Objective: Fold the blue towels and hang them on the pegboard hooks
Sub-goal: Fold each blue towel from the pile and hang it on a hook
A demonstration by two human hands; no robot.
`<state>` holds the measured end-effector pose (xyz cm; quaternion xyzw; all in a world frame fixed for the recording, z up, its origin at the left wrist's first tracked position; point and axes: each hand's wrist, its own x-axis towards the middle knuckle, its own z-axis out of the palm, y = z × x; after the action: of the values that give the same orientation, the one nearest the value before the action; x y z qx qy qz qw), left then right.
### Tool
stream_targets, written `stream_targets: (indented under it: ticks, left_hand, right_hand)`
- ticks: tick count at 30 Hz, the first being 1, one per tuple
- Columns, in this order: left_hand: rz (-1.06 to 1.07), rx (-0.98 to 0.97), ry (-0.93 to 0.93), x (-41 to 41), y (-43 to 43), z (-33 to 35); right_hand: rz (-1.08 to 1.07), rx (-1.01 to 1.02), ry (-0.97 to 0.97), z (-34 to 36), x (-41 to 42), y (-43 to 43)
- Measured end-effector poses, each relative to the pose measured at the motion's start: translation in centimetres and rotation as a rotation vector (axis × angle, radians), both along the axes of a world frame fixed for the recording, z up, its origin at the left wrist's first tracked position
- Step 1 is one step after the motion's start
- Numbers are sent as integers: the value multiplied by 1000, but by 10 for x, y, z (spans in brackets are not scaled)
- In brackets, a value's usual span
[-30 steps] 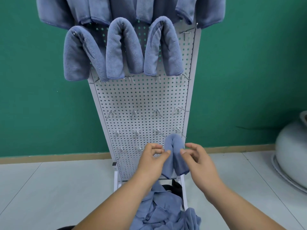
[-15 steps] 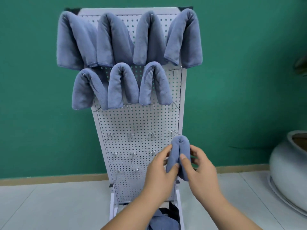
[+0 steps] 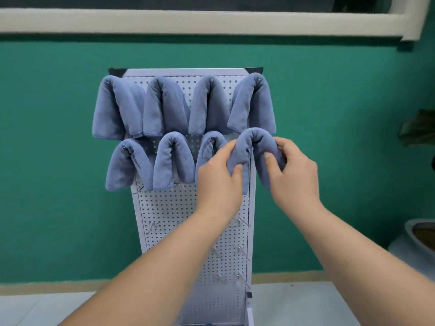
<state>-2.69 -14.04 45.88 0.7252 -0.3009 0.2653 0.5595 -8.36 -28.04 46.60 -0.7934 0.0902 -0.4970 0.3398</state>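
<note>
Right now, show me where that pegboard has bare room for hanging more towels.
Free: the pegboard panel below the second-row towels, between its side rails, with empty hooks. Crowded: top-row towels fill the upper band; left hand and right hand grip the held towel at the second row's right end.

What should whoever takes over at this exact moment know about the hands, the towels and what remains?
Hands: the left hand grips the left leg of the folded towel; the right hand pinches its right leg.
Position: the towel is arched at the right end of the second row on the pegboard. Whether it sits on a hook is hidden.
Done: four towels hang in the top row and three towels in the second.
To do: seat this towel and release it. The lower hooks are bare, and no loose towels are in view.
</note>
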Motion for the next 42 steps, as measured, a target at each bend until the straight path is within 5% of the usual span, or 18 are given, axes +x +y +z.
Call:
stream_targets:
  ticks: [10,21,27,34,38,42]
  left_hand:
    - [185,356,54,31,-22,31]
    - [322,282,189,58,-67,27]
    - [351,357,148,68,-57,-24]
    - [267,145,182,43,-23,-109]
    - [176,371,352,24,11,-204]
    - [25,717,619,9,62,-314]
  right_hand:
    - [-128,-122,202,24,45,-17]
    - [-176,-129,247,18,86,-30]
    - [-61,-123,242,-37,72,-31]
    - [-51,46,215,-127,42,-17]
    - [-39,73,427,-215,19,-5]
    - [20,16,871,-310,-20,9]
